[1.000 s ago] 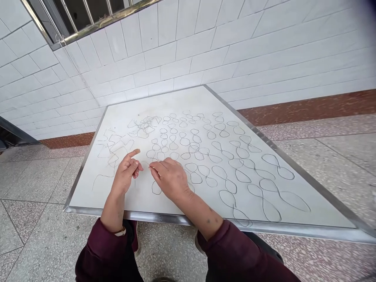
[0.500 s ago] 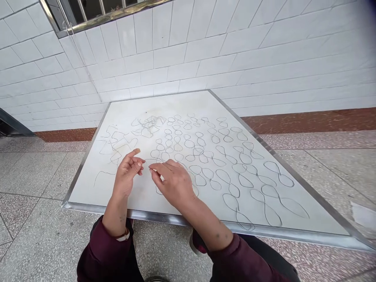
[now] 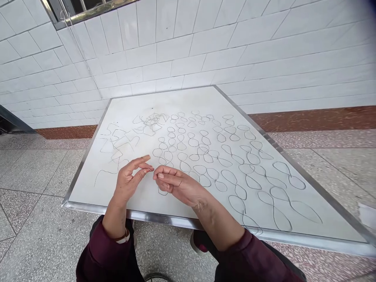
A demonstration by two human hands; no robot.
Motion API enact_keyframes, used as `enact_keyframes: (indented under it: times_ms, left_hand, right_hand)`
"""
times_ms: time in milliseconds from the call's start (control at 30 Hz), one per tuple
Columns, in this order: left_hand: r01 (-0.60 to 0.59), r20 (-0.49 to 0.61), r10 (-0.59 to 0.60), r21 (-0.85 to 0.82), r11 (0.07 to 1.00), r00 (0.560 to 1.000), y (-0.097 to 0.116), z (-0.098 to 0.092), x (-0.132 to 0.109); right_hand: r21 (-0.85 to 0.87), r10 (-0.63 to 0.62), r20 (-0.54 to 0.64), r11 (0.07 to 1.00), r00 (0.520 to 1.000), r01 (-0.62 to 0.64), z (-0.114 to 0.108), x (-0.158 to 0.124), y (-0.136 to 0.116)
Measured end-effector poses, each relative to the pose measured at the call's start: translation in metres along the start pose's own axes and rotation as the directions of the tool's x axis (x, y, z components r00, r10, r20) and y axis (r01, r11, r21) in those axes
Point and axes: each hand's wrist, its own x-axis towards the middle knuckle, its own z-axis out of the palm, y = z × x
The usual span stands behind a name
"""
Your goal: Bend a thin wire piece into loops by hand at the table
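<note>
My left hand (image 3: 129,178) is raised over the near part of a white board, its thumb and index fingertip pinched together. My right hand (image 3: 176,184) meets it almost tip to tip, thumb pressed on curled fingers. Between them is what looks like a thin wire, mostly hidden by the fingers. Several thin dark wires twisted into figure-eight loops (image 3: 235,184) lie in rough rows to the right of my hands. Bent, untwisted wires (image 3: 117,143) lie scattered beyond my left hand. A tangled wire heap (image 3: 152,120) sits farther back.
The white board (image 3: 141,201) has a metal edge (image 3: 176,221) facing me. A white tiled wall (image 3: 176,51) rises behind it, with a barred window (image 3: 88,9) at upper left. Speckled floor tiles (image 3: 35,231) surround the board.
My right hand has turned over, its thumb side now towards me and its fingers curled in. My left hand has shifted slightly right. The view has shifted a little.
</note>
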Motion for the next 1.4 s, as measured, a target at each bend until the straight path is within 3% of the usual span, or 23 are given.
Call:
enact_keyframes:
  times_ms: [200,367,533,667,800,1000,1100,1267,1400]
  left_hand:
    - [0.132,0.031,-0.131,-0.042,0.99,0.991,-0.002,0.002,0.0]
    - [0.156,0.09,-0.157,0.019,0.988,0.984,-0.003,0.003,0.001]
    - [0.143,0.12,-0.156,0.107,0.984,0.98,-0.003,0.007,0.0]
    - [0.178,0.128,-0.182,0.047,0.983,0.975,-0.007,0.009,0.001]
    - [0.34,0.171,-0.315,-0.145,0.929,0.933,-0.01,0.006,0.003]
    - [0.559,0.262,-0.494,-0.366,0.744,0.829,-0.008,0.001,0.004]
    - [0.591,0.309,-0.504,-0.414,0.692,0.807,-0.008,0.004,0.004]
    - [0.601,0.378,-0.471,-0.418,0.681,0.797,-0.009,0.008,0.003]
    - [0.616,0.439,-0.441,-0.446,0.649,0.783,-0.011,0.009,0.003]
  right_hand:
    - [-0.27,-0.045,-0.01,0.962,0.999,0.041,-0.011,-0.004,-0.006]
    - [-0.262,-0.113,-0.086,0.961,0.99,0.087,-0.011,0.0,0.002]
    - [-0.392,-0.089,-0.17,0.92,0.981,0.015,-0.008,0.005,0.007]
    - [-0.451,-0.131,-0.223,0.893,0.966,0.017,-0.007,0.005,0.005]
    - [-0.416,-0.15,-0.262,0.909,0.954,0.029,-0.013,0.005,0.006]
    - [-0.262,-0.101,-0.177,0.964,0.979,0.052,-0.023,0.006,0.012]
    - [-0.197,-0.096,-0.188,0.979,0.977,0.058,-0.022,0.007,0.011]
    - [-0.098,-0.055,-0.198,0.995,0.979,0.036,-0.019,0.008,0.011]
    - [-0.102,-0.018,-0.185,0.995,0.982,-0.001,-0.02,0.009,0.013]
